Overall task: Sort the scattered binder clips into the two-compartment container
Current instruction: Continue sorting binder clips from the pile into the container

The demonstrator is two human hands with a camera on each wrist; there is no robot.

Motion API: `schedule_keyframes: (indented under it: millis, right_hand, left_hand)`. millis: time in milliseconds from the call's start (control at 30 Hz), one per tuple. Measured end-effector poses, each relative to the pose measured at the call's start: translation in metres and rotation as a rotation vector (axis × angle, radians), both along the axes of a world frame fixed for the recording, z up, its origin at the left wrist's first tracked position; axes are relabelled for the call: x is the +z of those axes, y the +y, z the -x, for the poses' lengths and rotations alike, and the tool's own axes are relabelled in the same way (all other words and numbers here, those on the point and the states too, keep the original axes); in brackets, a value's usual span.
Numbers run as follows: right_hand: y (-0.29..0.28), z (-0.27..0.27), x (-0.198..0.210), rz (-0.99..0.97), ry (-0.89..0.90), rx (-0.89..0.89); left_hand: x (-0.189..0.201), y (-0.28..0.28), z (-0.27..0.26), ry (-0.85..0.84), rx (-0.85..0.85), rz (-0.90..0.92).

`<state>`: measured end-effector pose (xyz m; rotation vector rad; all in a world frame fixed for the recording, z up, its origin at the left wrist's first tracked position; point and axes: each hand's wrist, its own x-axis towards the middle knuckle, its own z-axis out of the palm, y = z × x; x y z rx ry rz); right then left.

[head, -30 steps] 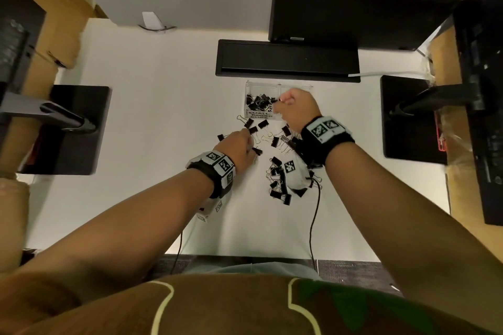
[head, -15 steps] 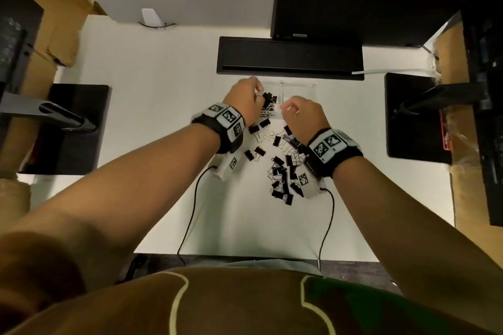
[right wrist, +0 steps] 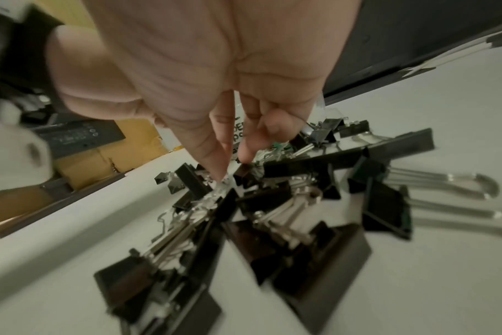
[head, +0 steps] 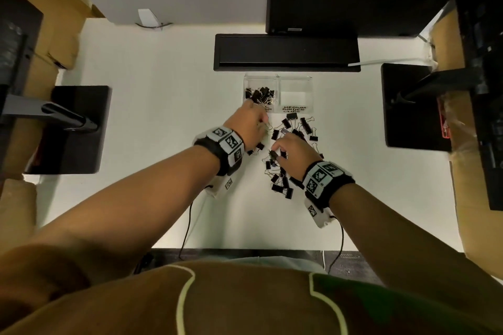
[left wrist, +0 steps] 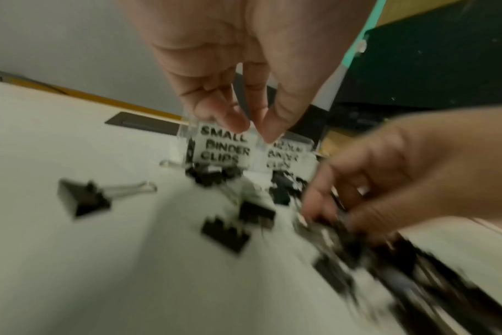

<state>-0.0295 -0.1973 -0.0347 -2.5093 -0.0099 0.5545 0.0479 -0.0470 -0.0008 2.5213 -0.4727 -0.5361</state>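
The clear two-compartment container [head: 277, 78] stands behind the pile. Its left half, labelled SMALL BINDER CLIPS [left wrist: 224, 146], holds several small black clips [head: 260, 94]. The right half, labelled MEDIUM, shows nothing inside. Black binder clips [head: 283, 174] of two sizes lie scattered in front of it. My left hand [head: 262, 125] hovers just before the small-clip label, its thumb and fingertips [left wrist: 238, 123] close together with nothing between them. My right hand [head: 273, 153] reaches into the pile, where thumb and forefinger pinch a small clip [right wrist: 244, 174].
A black bar [head: 285, 53] and a monitor base [head: 353, 5] sit behind the container. Black stands flank the desk at left [head: 70, 128] and right [head: 416, 106]. Wrist-camera cables [head: 187, 226] trail toward the desk's near edge.
My left hand has pulled back from over the small-clip compartment toward the pile. My right hand has come back from the container's front and dropped onto the scattered clips.
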Motion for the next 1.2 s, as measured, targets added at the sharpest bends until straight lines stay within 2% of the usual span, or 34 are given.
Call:
schedule_keyframes:
  millis: [67, 200, 400, 500, 600, 833, 933, 1033, 1200]
  right_hand:
    - [0.002, -0.002, 0.000, 0.022, -0.013, 0.012]
    - [0.000, -0.005, -0.003, 0.027, -0.019, -0.015]
    - [-0.002, 0.003, 0.003, -0.102, -0.027, -0.136]
    - [0.007, 0.010, 0.005, -0.168, 0.013, -0.107]
    - [0.012, 0.011, 0.003, -0.128, 0.020, -0.049]
    - [0.001, 0.004, 0.000, -0.225, -0.017, -0.268]
    - [0.001, 0.004, 0.000, -0.257, 0.025, -0.156]
    - [0.008, 0.005, -0.006, -0.124, 0.031, 0.013]
    - [0.011, -0.008, -0.004, -0.153, -0.049, -0.132]
  left_hand:
    - [-0.013, 0.004, 0.021, 0.056, -0.064, -0.064]
    - [-0.033, 0.011, 0.045, 0.125, -0.085, -0.144]
    - [-0.035, 0.020, 0.051, 0.073, -0.040, -0.104]
    - [-0.035, 0.015, 0.059, 0.109, -0.047, -0.137]
    - [-0.039, 0.010, 0.066, 0.117, -0.089, -0.176]
    - [-0.038, 0.008, 0.063, 0.127, -0.058, -0.131]
    - [-0.033, 0.009, 0.059, 0.131, -0.001, -0.073]
    - [-0.028, 0.009, 0.057, 0.150, 0.041, -0.033]
    - [-0.035, 0.009, 0.058, 0.159, 0.020, -0.069]
